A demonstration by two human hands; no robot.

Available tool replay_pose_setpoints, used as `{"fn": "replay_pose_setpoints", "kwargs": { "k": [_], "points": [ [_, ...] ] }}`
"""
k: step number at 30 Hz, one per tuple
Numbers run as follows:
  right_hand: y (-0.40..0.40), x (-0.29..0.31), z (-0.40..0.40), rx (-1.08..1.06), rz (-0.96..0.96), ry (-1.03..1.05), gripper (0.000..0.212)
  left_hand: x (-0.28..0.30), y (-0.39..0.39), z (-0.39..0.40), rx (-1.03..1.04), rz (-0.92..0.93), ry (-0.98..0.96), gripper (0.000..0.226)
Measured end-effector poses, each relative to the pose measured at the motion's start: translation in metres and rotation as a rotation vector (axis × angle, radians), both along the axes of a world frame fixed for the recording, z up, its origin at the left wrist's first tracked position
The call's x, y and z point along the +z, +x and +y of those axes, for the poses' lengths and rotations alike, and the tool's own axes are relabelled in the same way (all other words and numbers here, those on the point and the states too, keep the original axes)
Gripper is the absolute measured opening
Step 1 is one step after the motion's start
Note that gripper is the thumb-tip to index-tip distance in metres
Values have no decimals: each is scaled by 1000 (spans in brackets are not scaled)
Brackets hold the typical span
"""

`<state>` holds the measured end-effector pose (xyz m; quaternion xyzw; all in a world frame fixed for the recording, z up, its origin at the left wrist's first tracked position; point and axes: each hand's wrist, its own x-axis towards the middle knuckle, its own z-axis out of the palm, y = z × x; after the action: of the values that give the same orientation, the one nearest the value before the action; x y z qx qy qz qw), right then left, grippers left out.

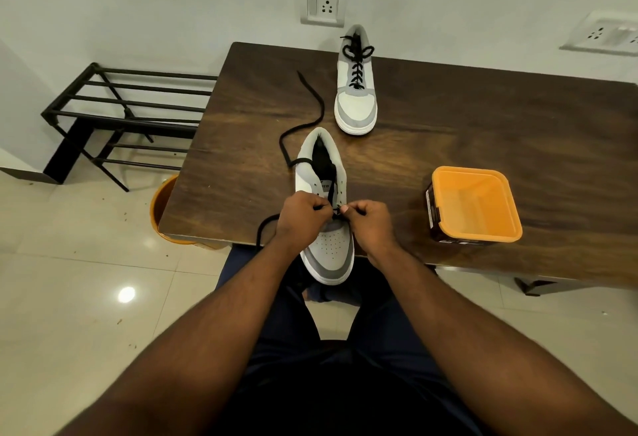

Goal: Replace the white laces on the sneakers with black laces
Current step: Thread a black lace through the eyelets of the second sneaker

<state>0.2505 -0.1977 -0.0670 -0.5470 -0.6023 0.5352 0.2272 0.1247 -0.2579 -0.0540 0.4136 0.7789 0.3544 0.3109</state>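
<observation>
Both your hands are at the near sneaker (326,228), which hangs toe-first over the bench (448,118) edge toward your lap. Left hand (299,216) has its grip pinched on the black lace (303,125); right hand (366,223) pinches the lace end at the lower eyelets. That lace looks limp and light, so hold it near the tip, where it's probably stiffest. The shoe seems light and could tip off the edge, so brace it. The slack trails left with open bench there; the orange tub (474,206) sits well apart on your right. The far sneaker (356,90) is already laced black.
</observation>
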Motion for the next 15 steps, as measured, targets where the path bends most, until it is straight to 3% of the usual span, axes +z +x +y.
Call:
{"fn": "replay_pose_setpoints", "kwargs": {
  "k": [8,12,15],
  "points": [
    [-2,0,2,91,-84,91,22,-14,9,4,156,-228,61,25],
    [-1,1,2,103,-69,45,19,-17,14,7,119,-101,10,24],
    [9,3,10,91,85,-169,18,-13,15,6,82,-64,-10,20]
  ]
}}
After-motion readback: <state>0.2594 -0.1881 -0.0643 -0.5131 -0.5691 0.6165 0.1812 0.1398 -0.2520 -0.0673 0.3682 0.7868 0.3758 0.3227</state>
